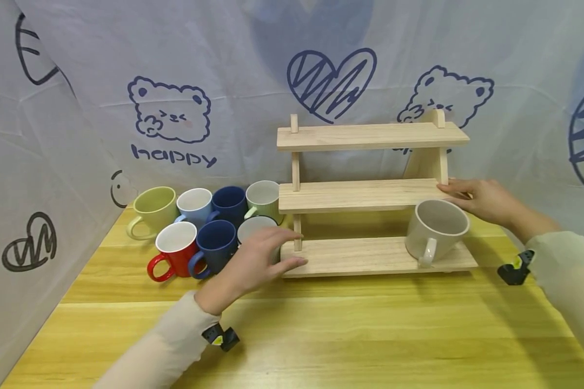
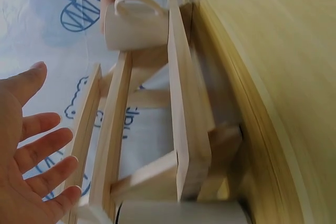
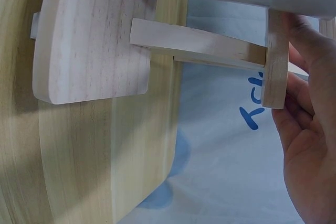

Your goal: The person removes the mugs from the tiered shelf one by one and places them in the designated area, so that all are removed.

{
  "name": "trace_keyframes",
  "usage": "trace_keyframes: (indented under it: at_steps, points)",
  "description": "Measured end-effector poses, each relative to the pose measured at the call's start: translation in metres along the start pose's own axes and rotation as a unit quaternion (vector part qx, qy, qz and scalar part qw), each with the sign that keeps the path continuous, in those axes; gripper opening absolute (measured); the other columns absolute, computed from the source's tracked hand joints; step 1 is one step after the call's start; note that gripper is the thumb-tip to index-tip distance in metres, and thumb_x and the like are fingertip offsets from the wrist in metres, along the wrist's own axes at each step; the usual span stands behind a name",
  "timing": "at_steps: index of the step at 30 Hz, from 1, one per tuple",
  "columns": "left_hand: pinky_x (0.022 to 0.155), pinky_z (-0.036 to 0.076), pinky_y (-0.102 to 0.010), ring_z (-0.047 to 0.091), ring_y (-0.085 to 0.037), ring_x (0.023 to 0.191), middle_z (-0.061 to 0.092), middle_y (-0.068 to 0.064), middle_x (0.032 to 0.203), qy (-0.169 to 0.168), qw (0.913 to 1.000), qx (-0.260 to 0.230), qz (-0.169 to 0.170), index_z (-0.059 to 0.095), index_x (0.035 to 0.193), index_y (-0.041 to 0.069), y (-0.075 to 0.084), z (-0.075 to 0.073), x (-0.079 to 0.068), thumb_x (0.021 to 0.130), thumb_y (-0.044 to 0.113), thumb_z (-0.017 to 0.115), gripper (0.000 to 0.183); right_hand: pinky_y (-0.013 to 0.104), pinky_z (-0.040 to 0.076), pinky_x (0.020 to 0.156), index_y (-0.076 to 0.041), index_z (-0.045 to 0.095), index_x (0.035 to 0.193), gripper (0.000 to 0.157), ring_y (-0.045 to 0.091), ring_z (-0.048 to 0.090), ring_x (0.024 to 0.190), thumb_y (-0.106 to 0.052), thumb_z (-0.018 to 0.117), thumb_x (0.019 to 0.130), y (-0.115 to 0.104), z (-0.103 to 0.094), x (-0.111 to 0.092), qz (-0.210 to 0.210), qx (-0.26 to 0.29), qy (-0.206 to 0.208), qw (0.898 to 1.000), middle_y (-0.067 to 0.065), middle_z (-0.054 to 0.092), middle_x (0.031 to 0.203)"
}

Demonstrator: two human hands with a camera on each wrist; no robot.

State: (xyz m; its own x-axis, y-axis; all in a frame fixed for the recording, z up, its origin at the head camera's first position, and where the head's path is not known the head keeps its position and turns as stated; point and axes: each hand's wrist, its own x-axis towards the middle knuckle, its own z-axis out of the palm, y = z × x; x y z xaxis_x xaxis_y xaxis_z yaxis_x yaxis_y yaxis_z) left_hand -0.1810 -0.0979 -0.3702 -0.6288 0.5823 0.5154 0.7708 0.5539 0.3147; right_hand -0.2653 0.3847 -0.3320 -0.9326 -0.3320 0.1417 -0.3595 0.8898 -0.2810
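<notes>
A three-tier wooden shelf rack [image 1: 350, 194] stands on the table. My right hand [image 1: 489, 201] grips the right end of its middle board; in the right wrist view, thumb and fingers [image 3: 287, 127] are around that board's end. A light grey mug [image 1: 430, 229] sits at the right of the bottom tier, its handle toward me. My left hand [image 1: 255, 259] is by the rack's left end; in the left wrist view its fingers [image 2: 44, 148] are spread and hold nothing. Behind that hand stands a white-lined mug [image 1: 253, 226], partly hidden.
Left of the rack, mugs stand grouped in two rows, among them a red mug [image 1: 177, 254], a dark blue mug [image 1: 216, 243], a yellow-green mug [image 1: 156, 208] and a light green mug [image 1: 264, 197]. A printed white cloth [image 1: 253, 108] hangs close behind the rack.
</notes>
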Motion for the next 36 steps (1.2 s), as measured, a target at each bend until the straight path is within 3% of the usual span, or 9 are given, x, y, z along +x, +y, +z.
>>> trace_keyframes:
  at_steps: [7, 25, 31, 36]
  points:
    - [0.095, 0.049, -0.039, 0.060, -0.022, 0.109, 0.067, -0.004, 0.117, -0.013, 0.9995, -0.027, 0.008, 0.067, 0.120, 0.008, 0.011, 0.015, 0.011, 0.086, 0.038, 0.075, 0.045, 0.067, 0.036, 0.098, -0.006, 0.057, 0.135, 0.044, 0.052, 0.045, 0.123, -0.028, 0.062, 0.098, 0.001, 0.001, -0.001, 0.003, -0.001, -0.002, 1.000, 0.025, 0.048, 0.139]
    - [0.104, 0.042, -0.033, 0.053, -0.018, 0.122, 0.062, -0.001, 0.128, -0.091, 0.9947, -0.048, -0.007, 0.063, 0.129, 0.016, 0.044, 0.055, 0.050, 0.091, 0.047, 0.066, 0.049, 0.068, 0.035, 0.099, -0.006, 0.057, 0.135, 0.044, 0.052, 0.044, 0.124, -0.028, 0.062, 0.098, 0.001, 0.001, -0.003, 0.005, 0.004, -0.004, 1.000, 0.025, 0.048, 0.139]
    - [0.107, 0.038, -0.028, 0.051, -0.015, 0.125, 0.060, 0.002, 0.131, -0.117, 0.9922, -0.041, -0.017, 0.061, 0.132, 0.019, 0.056, 0.068, 0.063, 0.093, 0.055, 0.059, 0.054, 0.068, 0.034, 0.100, -0.006, 0.057, 0.135, 0.044, 0.053, 0.043, 0.125, -0.029, 0.062, 0.098, 0.000, 0.001, -0.003, 0.009, 0.005, -0.006, 1.000, 0.026, 0.047, 0.139]
    - [0.106, 0.039, -0.028, 0.051, -0.015, 0.124, 0.060, 0.003, 0.130, -0.120, 0.9926, -0.018, -0.010, 0.062, 0.130, 0.019, 0.065, 0.078, 0.073, 0.093, 0.057, 0.058, 0.054, 0.068, 0.034, 0.100, -0.006, 0.057, 0.135, 0.045, 0.052, 0.043, 0.125, -0.030, 0.062, 0.098, 0.000, 0.000, -0.001, 0.010, 0.003, -0.005, 1.000, 0.025, 0.047, 0.140]
